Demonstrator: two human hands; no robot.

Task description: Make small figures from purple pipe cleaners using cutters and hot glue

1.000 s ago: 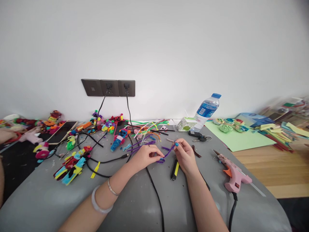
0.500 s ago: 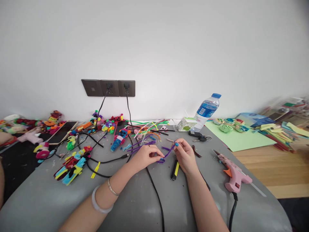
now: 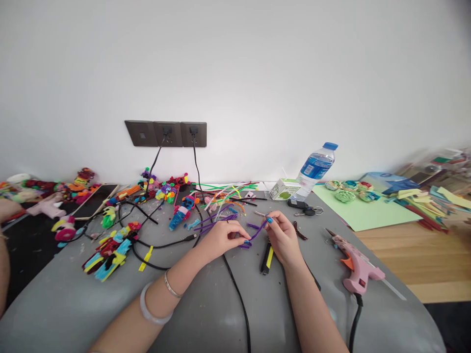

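Observation:
Between my two hands runs a short purple pipe cleaner [image 3: 258, 230]. My left hand [image 3: 227, 240] pinches its lower left end, while my right hand [image 3: 281, 237] pinches its upper right end. More purple pieces lie behind and beside my left fingertips. A black and yellow cutter [image 3: 268, 258] rests on the table just left of my right wrist. Loose purple pipe cleaners [image 3: 209, 225] are behind my left hand.
A pink glue gun [image 3: 358, 274] lies at right, near green paper [image 3: 382, 213]. Behind stand a tilted water bottle [image 3: 315, 169] and a small carton [image 3: 284, 189]. Pipe-cleaner figures [image 3: 112, 252] and black cables spread at left. Another person's arm [image 3: 4, 260] shows at the left edge.
My hands and the purple pipe cleaner have hardly moved. At the left edge, the other person's hand and arm have shifted slightly.

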